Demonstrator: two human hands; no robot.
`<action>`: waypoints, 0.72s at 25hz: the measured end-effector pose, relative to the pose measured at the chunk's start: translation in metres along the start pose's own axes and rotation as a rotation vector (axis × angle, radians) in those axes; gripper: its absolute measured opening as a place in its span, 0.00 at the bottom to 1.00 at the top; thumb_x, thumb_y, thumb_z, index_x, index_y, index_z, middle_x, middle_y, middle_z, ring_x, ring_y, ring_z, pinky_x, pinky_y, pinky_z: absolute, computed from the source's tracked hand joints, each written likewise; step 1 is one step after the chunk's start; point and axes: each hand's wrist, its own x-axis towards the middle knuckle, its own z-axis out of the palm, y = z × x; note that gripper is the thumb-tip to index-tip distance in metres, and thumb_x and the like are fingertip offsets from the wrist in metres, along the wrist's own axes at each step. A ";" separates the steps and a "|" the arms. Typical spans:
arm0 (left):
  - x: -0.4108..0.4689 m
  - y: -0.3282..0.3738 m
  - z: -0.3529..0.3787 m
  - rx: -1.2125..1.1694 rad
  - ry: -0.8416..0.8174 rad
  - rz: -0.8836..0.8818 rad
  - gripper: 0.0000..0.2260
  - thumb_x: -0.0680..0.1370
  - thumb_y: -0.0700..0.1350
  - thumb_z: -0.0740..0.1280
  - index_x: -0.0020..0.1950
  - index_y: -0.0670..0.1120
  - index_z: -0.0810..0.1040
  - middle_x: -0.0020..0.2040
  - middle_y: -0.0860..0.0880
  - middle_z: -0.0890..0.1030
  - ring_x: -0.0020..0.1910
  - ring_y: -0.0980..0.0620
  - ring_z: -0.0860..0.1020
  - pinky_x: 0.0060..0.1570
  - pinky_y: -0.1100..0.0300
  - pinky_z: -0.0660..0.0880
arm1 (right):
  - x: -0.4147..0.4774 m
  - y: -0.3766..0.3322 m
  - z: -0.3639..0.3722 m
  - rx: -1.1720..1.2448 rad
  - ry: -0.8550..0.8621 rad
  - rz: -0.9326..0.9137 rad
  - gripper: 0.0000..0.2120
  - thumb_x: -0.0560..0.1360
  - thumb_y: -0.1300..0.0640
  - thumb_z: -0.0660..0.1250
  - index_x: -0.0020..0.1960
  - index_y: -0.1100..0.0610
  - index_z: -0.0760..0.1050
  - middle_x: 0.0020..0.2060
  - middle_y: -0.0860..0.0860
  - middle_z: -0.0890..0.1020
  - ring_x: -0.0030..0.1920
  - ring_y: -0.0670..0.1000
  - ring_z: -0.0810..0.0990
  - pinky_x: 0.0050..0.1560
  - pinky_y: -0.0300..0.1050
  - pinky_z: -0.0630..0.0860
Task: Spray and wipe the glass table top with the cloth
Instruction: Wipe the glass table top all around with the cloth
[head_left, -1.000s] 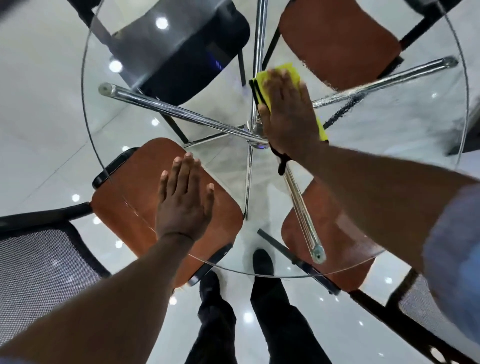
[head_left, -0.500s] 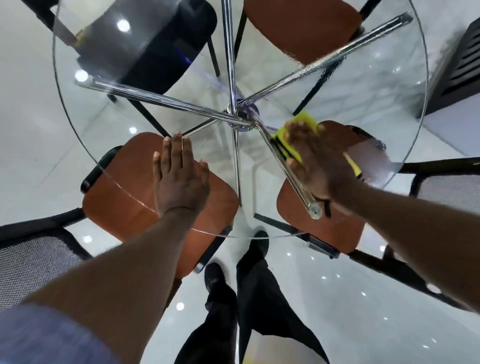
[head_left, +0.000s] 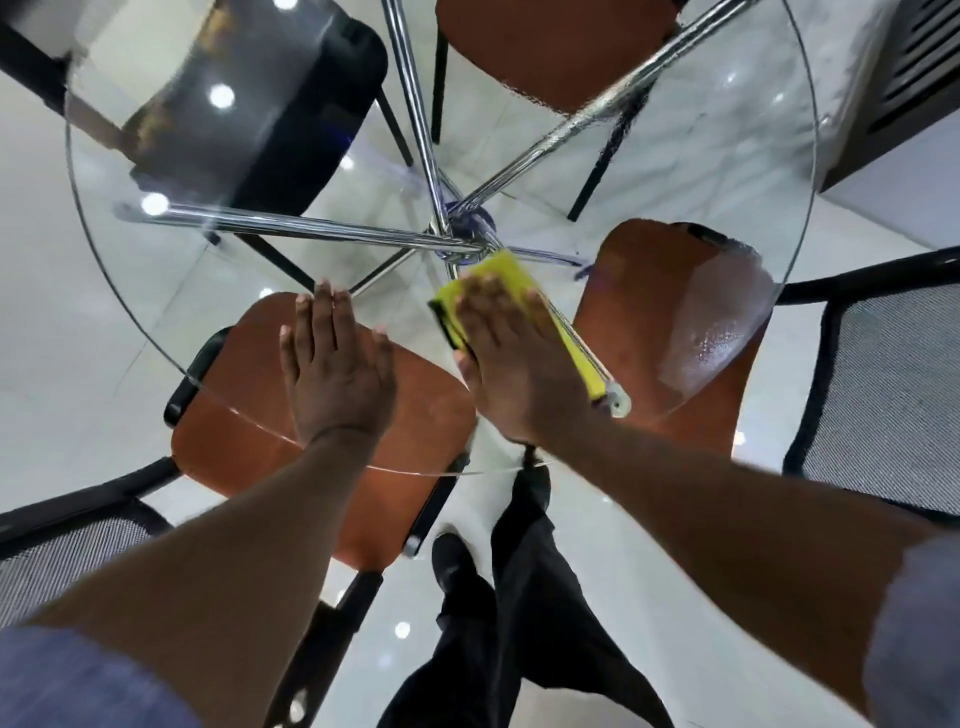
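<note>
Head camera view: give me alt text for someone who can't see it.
A person's right hand presses a yellow cloth flat on a glass table top near its centre, while the left hand rests flat beside it. A wet patch shows near the right edge; brown chair seats and chrome legs show through the glass.

r hand (head_left: 511, 358) flat on yellow cloth (head_left: 501, 270), l hand (head_left: 337, 371) flat on glass table top (head_left: 156, 322)

head view, steeply down over glass table top (head_left: 717, 171)
</note>
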 end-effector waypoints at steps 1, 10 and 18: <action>-0.001 0.000 0.000 -0.009 -0.005 0.002 0.29 0.85 0.56 0.52 0.84 0.46 0.56 0.85 0.48 0.56 0.84 0.47 0.51 0.82 0.45 0.46 | 0.011 0.025 -0.003 0.013 -0.024 -0.185 0.28 0.86 0.46 0.59 0.83 0.55 0.66 0.84 0.55 0.65 0.85 0.57 0.61 0.84 0.60 0.53; -0.001 -0.001 -0.001 -0.005 -0.011 0.022 0.34 0.84 0.65 0.49 0.85 0.47 0.53 0.86 0.49 0.53 0.85 0.48 0.48 0.83 0.45 0.46 | -0.055 0.033 -0.005 -0.009 0.171 0.549 0.27 0.87 0.47 0.57 0.83 0.57 0.65 0.82 0.57 0.68 0.84 0.59 0.62 0.82 0.63 0.58; 0.002 0.004 0.000 0.043 0.044 0.142 0.40 0.82 0.67 0.54 0.83 0.40 0.56 0.84 0.41 0.57 0.84 0.42 0.50 0.82 0.40 0.43 | -0.044 0.142 -0.021 -0.006 0.178 0.604 0.27 0.88 0.45 0.54 0.85 0.51 0.63 0.83 0.53 0.67 0.84 0.57 0.62 0.81 0.65 0.60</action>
